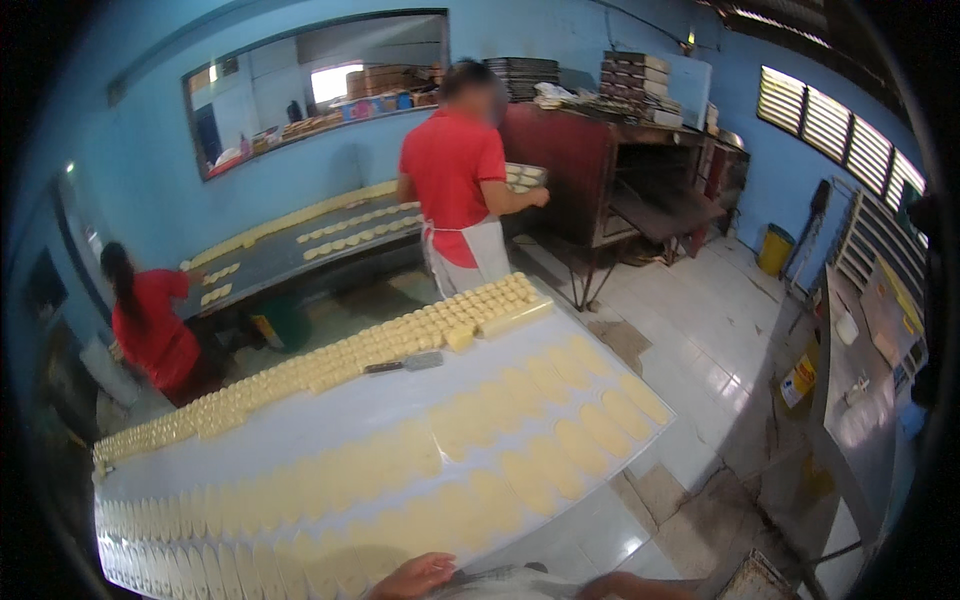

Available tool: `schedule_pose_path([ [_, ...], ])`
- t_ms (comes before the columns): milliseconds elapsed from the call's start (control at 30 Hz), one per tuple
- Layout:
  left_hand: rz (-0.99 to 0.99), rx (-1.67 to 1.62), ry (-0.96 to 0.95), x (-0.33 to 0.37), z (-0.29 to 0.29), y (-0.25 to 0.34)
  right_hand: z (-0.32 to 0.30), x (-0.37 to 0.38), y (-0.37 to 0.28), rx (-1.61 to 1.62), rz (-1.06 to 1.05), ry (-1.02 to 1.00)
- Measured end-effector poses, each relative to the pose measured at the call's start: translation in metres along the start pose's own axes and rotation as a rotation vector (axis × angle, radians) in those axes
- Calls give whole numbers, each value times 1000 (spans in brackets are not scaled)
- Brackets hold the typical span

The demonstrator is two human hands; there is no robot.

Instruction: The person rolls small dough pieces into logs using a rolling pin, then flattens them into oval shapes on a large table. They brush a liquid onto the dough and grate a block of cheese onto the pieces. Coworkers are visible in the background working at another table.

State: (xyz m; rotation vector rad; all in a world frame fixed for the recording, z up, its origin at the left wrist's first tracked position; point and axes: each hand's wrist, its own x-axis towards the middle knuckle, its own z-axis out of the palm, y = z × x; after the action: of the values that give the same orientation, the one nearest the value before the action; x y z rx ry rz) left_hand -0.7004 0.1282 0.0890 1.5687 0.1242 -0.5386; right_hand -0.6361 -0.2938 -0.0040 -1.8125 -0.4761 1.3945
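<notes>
Head view, one entry per item:

1. Flattened dough pieces (580, 447): pale ovals, laid in two long rows along the near side of the white table (330, 415); several lie close together or seem to touch.
2. Risk, sticking: neighbouring ovals could join or tear if lifted, the likely cause being their thinness and close spacing.
3. Risk, edge: the nearest row lies close to the table rim; a sleeve, apron or wrist brushing past could fold or drag a piece.
4. Left hand (418, 574): at the lower edge of the view, beside the near row; fingers loosely curled, part-way open, nothing seen in the grasp. Whether the fingertips touch dough cannot be told.
5. Right arm (635, 588): a strip only, cut off by the lower edge; how far open the hand is, and what it holds, cannot be told.
6. Dough lumps (340, 350): small, rounded, massed in rows along the far side of the same table. Judged risk: crowding could make them merge.
7. Scraper (405, 362): dark handle, flat blade, lying just beside the lumps; a knock could push it into them.
8. Pale cylinder (515, 318): resting near the far right corner; if loose, it could roll.
9. Co-worker in red (450, 165): beyond the table, holding a filled tray (525, 177).
</notes>
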Motion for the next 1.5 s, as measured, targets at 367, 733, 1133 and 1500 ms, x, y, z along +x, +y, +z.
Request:
schedule_pose_path([
  [367, -31, -109, -36, -42, -85, -39, 37, -17, -22, -139, 385, 209],
  [733, 9, -86, 244, -49, -115, -35, 17, -19, -27, -283, 527, 206],
  [1133, 140, 562, 682, 130, -206, 65, -244, 53, -168, -393, 209, 210],
  [1500, 7, 1350, 601, 387, -287, 112, -400, 319, -315, -735, -428, 708],
])
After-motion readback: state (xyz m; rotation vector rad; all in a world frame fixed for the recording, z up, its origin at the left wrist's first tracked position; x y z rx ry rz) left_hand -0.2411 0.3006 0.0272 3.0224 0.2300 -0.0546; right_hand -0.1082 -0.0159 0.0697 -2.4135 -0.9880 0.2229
